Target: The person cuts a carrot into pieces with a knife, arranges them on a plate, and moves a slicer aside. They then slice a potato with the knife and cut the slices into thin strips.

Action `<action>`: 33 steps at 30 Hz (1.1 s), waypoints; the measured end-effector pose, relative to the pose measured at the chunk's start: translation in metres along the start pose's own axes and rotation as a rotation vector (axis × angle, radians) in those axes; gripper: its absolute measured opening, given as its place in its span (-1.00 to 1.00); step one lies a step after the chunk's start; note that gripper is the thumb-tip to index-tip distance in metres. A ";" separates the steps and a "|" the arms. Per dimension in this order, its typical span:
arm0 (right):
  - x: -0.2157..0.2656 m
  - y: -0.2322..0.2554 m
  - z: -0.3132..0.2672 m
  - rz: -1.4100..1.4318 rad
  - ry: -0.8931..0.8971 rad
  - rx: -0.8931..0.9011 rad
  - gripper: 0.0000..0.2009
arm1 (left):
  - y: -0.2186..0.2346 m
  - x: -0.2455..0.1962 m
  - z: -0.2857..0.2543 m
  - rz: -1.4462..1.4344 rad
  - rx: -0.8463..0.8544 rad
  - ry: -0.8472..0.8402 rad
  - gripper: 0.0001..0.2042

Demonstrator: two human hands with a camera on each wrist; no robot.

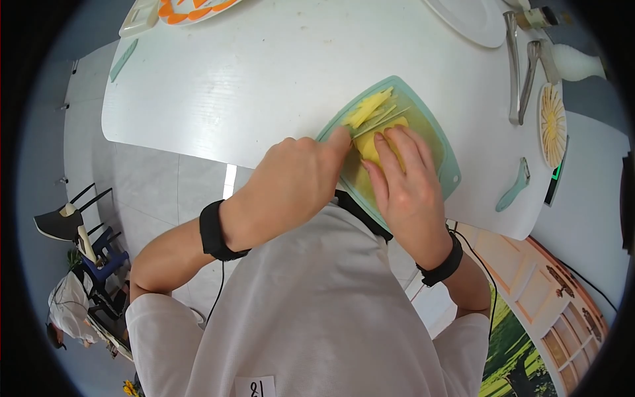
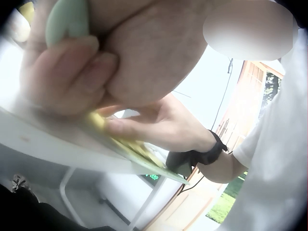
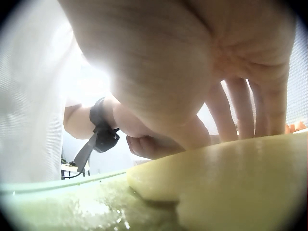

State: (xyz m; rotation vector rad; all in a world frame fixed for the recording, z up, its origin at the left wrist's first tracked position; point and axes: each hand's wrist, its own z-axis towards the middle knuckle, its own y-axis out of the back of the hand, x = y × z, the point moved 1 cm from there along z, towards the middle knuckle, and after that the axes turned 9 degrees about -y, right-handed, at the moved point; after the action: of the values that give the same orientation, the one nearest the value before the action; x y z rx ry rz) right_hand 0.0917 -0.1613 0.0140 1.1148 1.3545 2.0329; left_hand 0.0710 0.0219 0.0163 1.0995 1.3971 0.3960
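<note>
A green-rimmed cutting board (image 1: pixel 433 122) lies at the table's front edge, bearing peeled yellow slices that look like potato (image 1: pixel 370 149) and a pile of thin yellow strips (image 1: pixel 372 106). My left hand (image 1: pixel 284 175) grips the pale green handle of a knife (image 2: pixel 69 21); its narrow blade runs between strips and slices, partly hidden by the fingers. With fingers extended and spread, my right hand (image 1: pixel 410 185) presses the slices from above, fingertips close beside the blade. In the right wrist view, a thick slice (image 3: pixel 231 178) lies under that palm, thumb and fingers reaching down to it.
To the right lie a green-handled peeler (image 1: pixel 514 188), metal tongs (image 1: pixel 527 86) and an oval dish of fanned slices (image 1: pixel 552 126). A white plate (image 1: pixel 473 20) stands at the back. Orange slices fill another plate (image 1: pixel 221 6) at back left, near a slim green object (image 1: pixel 124 61).
</note>
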 end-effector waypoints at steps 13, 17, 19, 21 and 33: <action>0.001 -0.001 0.000 0.019 -0.030 -0.015 -0.67 | -0.008 -0.002 -0.036 0.239 -0.034 -0.035 -0.87; 0.003 0.000 0.000 0.009 -0.030 -0.016 -0.66 | -0.008 -0.005 -0.013 0.195 -0.051 -0.045 -0.87; 0.000 0.001 0.000 -0.012 -0.001 -0.018 -0.64 | -0.006 -0.005 -0.006 0.157 -0.045 -0.040 -0.88; -0.001 0.001 -0.001 -0.013 -0.007 -0.020 -0.64 | -0.003 -0.003 -0.005 0.109 -0.062 -0.021 -0.88; -0.003 0.000 -0.002 0.009 -0.016 -0.029 -0.61 | -0.003 -0.020 -0.020 0.220 -0.161 -0.074 -0.80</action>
State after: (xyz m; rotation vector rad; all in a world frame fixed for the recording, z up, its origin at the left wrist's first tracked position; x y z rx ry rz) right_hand 0.0918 -0.1646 0.0122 1.1246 1.3108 2.0395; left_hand 0.0476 0.0119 0.0295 1.1270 1.1614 0.6098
